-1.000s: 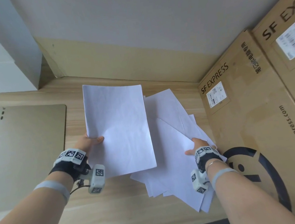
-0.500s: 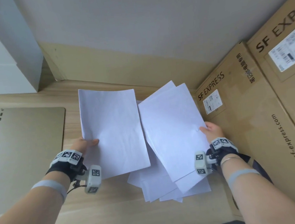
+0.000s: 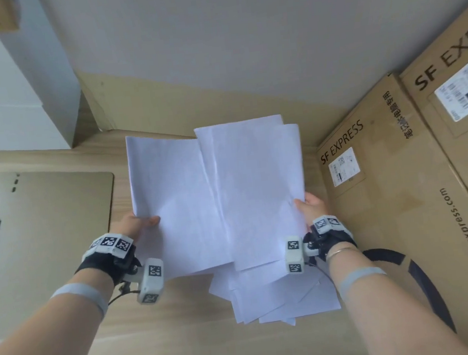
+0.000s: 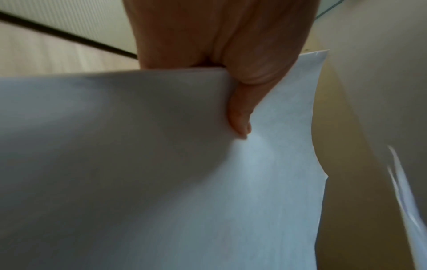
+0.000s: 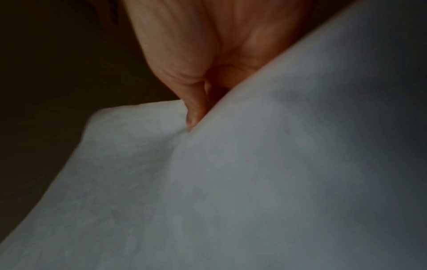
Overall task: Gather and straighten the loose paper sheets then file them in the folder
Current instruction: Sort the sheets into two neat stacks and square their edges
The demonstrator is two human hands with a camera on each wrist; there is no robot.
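Two bunches of white paper sheets (image 3: 217, 196) are pinched upright at nine o'clock by the left hand (image 3: 136, 225) and at three o'clock by the right hand (image 3: 312, 206), seemingly to be merged.

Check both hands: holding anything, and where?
Left hand pinches a paper sheet at its left edge; right hand pinches overlapping sheets at their right edge.

The paper sheets (image 3: 217, 196) look matt white, faintly creased. The counter (image 3: 163, 331) is pale wood-grain (smooth, low sheen). The boxes (image 3: 403, 187) are matt brown cardboard.
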